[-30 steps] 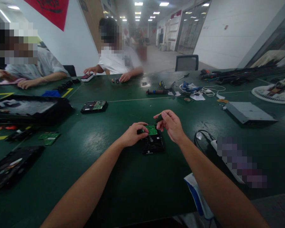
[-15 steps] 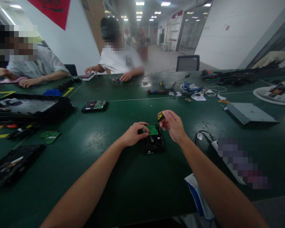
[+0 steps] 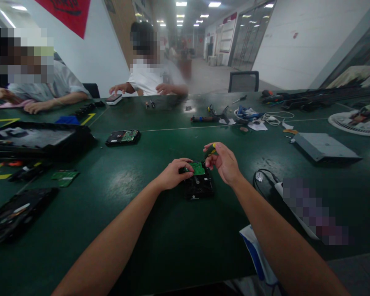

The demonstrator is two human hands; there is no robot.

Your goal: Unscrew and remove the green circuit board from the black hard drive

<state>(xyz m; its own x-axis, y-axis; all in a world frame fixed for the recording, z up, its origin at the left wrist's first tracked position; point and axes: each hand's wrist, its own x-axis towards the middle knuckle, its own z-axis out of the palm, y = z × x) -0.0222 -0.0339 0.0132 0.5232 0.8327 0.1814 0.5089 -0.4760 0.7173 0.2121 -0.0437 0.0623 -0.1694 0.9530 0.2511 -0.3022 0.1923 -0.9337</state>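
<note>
A black hard drive (image 3: 199, 189) lies on the green table in front of me, its green circuit board (image 3: 198, 168) facing up. My left hand (image 3: 176, 173) grips the drive's left side, the thumb resting over the board. Just above the drive's right edge, my right hand (image 3: 225, 162) has its fingers closed around a small screwdriver (image 3: 211, 151) with a black and yellow handle. The shaft and tip of the screwdriver cannot be made out.
Another hard drive (image 3: 123, 137) lies further left, near a loose green circuit board (image 3: 65, 176) and a large black casing (image 3: 43, 139). To the right are a grey metal box (image 3: 327, 147) and a power strip (image 3: 296, 209) with a cable. Two people sit across the table.
The screwdriver handle has turned and tilted within my right hand as its fingers shifted. My left hand and the hard drive stay put. Opposite, a person's hand has lifted off the table.
</note>
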